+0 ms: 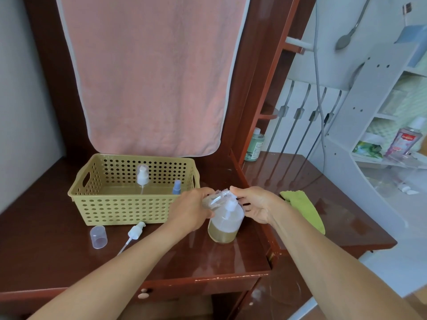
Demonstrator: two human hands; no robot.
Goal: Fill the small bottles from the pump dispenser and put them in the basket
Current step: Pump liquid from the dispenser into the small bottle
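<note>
Clear plastic first, far left on the dark wooden desk (50,255): a loose cap (99,236) stands there, and just beside it a pump head (135,230) lies on its side with its dip tube trailing toward us; both parked out of the way, I'd guess, so a bottle mouth is free for filling; behind them the yellow perforated basket (120,211) sits within easy reach, a pump-topped bottle (142,177) and a blue-capped spray bottle (176,187) upright inside, so part of the job looks done; now the left hand (193,209), fingers curled tight round a clear small bottle (216,199), tilting it so the open threaded neck sits up by the white nozzle of the pump dispenser (225,227); that dispenser stands on the desk just right of the basket, brownish liquid in its lower part; the right hand (256,204) is over the pump top, thumb tip at the bottle's neck, but whether it pinches the neck or presses the pump I cannot tell; far right, a green cloth (305,209) lies near, presumably for drips.
</note>
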